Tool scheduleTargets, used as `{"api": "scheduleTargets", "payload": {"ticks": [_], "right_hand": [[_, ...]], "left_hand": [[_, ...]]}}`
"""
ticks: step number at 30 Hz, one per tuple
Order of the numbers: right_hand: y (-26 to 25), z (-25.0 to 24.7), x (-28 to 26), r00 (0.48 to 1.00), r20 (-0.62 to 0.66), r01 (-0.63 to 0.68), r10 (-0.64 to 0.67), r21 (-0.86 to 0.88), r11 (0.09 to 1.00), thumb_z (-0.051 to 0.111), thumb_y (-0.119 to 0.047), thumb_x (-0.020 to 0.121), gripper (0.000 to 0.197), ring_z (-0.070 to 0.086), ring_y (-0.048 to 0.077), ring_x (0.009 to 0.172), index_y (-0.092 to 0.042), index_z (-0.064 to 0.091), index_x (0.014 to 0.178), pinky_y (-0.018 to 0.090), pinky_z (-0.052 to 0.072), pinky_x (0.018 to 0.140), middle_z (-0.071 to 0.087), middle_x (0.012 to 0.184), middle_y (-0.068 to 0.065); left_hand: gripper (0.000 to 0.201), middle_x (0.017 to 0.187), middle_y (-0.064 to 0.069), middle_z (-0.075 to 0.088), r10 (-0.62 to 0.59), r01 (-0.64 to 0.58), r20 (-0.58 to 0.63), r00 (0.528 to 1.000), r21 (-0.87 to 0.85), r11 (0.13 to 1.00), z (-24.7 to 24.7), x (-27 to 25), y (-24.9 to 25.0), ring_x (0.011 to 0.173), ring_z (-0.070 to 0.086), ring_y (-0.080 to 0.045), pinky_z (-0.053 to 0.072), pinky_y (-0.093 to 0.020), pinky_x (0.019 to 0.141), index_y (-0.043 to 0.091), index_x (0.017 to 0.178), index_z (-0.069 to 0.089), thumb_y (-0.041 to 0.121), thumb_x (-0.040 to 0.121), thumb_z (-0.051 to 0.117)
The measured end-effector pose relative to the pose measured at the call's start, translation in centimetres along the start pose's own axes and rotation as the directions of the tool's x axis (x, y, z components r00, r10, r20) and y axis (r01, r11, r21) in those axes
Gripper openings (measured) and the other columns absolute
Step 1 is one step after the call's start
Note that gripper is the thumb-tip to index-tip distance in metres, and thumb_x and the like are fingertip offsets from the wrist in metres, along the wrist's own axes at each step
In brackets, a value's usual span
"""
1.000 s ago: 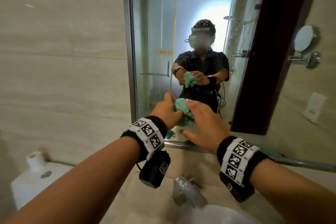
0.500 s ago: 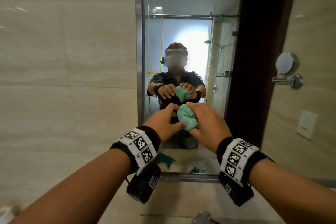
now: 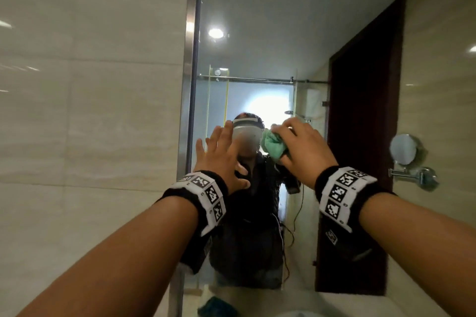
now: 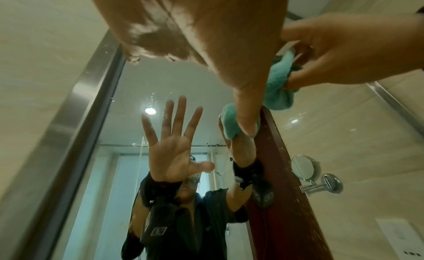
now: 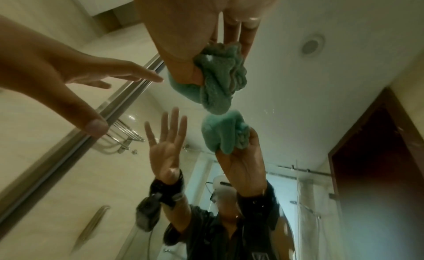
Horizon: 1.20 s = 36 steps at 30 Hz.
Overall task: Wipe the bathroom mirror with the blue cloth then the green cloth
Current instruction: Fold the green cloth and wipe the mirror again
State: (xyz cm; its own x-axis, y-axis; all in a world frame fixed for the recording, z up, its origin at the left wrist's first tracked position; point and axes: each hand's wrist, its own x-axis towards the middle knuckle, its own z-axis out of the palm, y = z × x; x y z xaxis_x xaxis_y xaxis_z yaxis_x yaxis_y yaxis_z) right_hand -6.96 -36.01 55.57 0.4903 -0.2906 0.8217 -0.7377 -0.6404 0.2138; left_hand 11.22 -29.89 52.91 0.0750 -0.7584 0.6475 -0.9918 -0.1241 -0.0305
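Note:
My right hand (image 3: 301, 147) grips the bunched green cloth (image 3: 273, 145) and holds it up at the mirror (image 3: 270, 20). In the right wrist view the green cloth (image 5: 220, 80) almost meets its own reflection; I cannot tell whether it touches the glass. My left hand (image 3: 221, 154) is held up flat to the left of it, fingers spread and empty, a short way off the glass. The left wrist view shows that palm (image 4: 195, 28) with the cloth (image 4: 280, 93) behind the thumb. A dark blue cloth (image 3: 216, 307) lies low at the mirror's foot.
The mirror's steel frame (image 3: 192, 85) runs up its left side against a beige tiled wall. A round swing-arm mirror (image 3: 403, 148) sticks out of the right wall. A white basin rim (image 3: 296, 314) shows at the bottom edge.
Both hands have risen from chest height. The left hand has let go of the green cloth and spread open; the right hand has carried the cloth up to the glass.

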Motion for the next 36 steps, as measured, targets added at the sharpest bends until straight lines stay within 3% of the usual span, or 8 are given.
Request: {"api": "scheduleTargets", "payload": {"ticks": [5, 9, 13, 17, 22, 27, 31, 36], "right_hand": [[1.5, 1.0, 4.3, 0.995, -0.098, 0.035, -0.035, 0.003, 0.999, 0.056, -0.012, 0.085, 0.046, 0.049, 0.027, 0.106, -0.016, 0.051, 0.13, 0.035, 0.04, 0.089, 0.053, 0.121, 0.005], [1.5, 3.4, 4.4, 0.976, -0.207, 0.062, -0.062, -0.007, 0.998, 0.07, -0.008, 0.076, 0.046, 0.059, 0.031, 0.091, -0.013, 0.06, 0.121, 0.036, 0.047, 0.079, 0.064, 0.108, 0.007], [1.7, 4.8, 3.8, 0.945, -0.302, 0.115, -0.127, -0.058, 0.992, 0.076, -0.013, 0.068, 0.055, 0.061, 0.033, 0.096, -0.008, 0.061, 0.12, 0.042, 0.05, 0.086, 0.064, 0.114, 0.011], [1.7, 4.9, 3.0, 0.953, -0.255, 0.133, -0.163, -0.132, 0.982, 0.074, -0.031, 0.07, 0.065, 0.058, 0.032, 0.108, -0.007, 0.056, 0.127, 0.043, 0.045, 0.095, 0.06, 0.121, 0.013], [2.4, 4.1, 4.1, 0.965, -0.173, 0.164, -0.196, -0.183, 0.969, 0.085, -0.012, 0.058, 0.066, 0.063, 0.031, 0.09, -0.013, 0.061, 0.12, 0.041, 0.055, 0.074, 0.065, 0.113, 0.009], [2.6, 1.0, 8.8, 0.975, -0.215, 0.052, -0.064, -0.062, 0.997, 0.068, -0.016, 0.079, 0.049, 0.056, 0.029, 0.1, -0.026, 0.056, 0.125, 0.038, 0.049, 0.083, 0.06, 0.114, 0.001], [1.3, 2.0, 10.2, 0.94, -0.337, -0.046, 0.056, 0.038, 0.998, 0.066, -0.009, 0.08, 0.052, 0.055, 0.03, 0.102, -0.022, 0.055, 0.129, 0.036, 0.045, 0.087, 0.06, 0.119, 0.004], [0.1, 4.4, 5.5, 0.946, -0.166, 0.257, -0.277, -0.132, 0.957, 0.085, -0.02, 0.056, 0.071, 0.063, 0.03, 0.094, -0.014, 0.06, 0.122, 0.039, 0.052, 0.08, 0.064, 0.117, 0.008]], "left_hand": [[0.117, 0.153, -0.003, -0.029, -0.017, 0.018, -0.062, 0.998, 0.015, 1.0, -1.3, 5.1, 0.2, 0.141, -0.023, -0.025, -0.004, -0.052, 0.113, 0.028, 0.147, -0.018, 0.055, 0.074, 0.069], [0.129, 0.151, -0.004, -0.033, -0.054, 0.059, -0.08, 0.995, 0.063, 0.996, -3.0, 8.1, -0.4, 0.14, -0.027, -0.027, -0.009, -0.053, 0.111, 0.028, 0.145, -0.023, 0.063, 0.065, 0.072], [0.146, 0.147, -0.004, -0.04, -0.062, 0.067, -0.049, 0.997, 0.098, 0.993, -2.0, 9.7, -1.1, 0.139, -0.03, -0.027, -0.006, -0.057, 0.11, 0.028, 0.142, -0.028, 0.063, 0.051, 0.08], [0.149, 0.146, -0.002, -0.041, -0.059, 0.068, -0.073, 0.996, 0.116, 0.991, -1.3, 10.0, -1.4, 0.139, -0.029, -0.026, -0.005, -0.056, 0.111, 0.03, 0.14, -0.031, 0.064, 0.049, 0.081], [0.149, 0.145, -0.003, -0.042, -0.063, 0.071, -0.065, 0.996, 0.127, 0.989, -1.4, 10.1, -1.4, 0.138, -0.03, -0.027, -0.003, -0.057, 0.112, 0.03, 0.139, -0.034, 0.065, 0.049, 0.08], [0.151, 0.145, -0.002, -0.044, -0.062, 0.068, -0.057, 0.996, 0.109, 0.992, -1.3, 10.2, -1.7, 0.138, -0.032, -0.026, -0.004, -0.057, 0.112, 0.031, 0.138, -0.035, 0.065, 0.047, 0.081], [0.151, 0.145, -0.001, -0.043, -0.056, 0.062, -0.064, 0.996, 0.102, 0.993, -1.3, 10.2, -1.7, 0.138, -0.032, -0.025, -0.005, -0.057, 0.111, 0.032, 0.139, -0.034, 0.065, 0.046, 0.081], [0.149, 0.145, -0.003, -0.044, -0.056, 0.065, -0.068, 0.996, 0.13, 0.989, -1.3, 10.1, -1.5, 0.138, -0.031, -0.026, -0.004, -0.056, 0.111, 0.03, 0.137, -0.037, 0.067, 0.05, 0.078]]}}
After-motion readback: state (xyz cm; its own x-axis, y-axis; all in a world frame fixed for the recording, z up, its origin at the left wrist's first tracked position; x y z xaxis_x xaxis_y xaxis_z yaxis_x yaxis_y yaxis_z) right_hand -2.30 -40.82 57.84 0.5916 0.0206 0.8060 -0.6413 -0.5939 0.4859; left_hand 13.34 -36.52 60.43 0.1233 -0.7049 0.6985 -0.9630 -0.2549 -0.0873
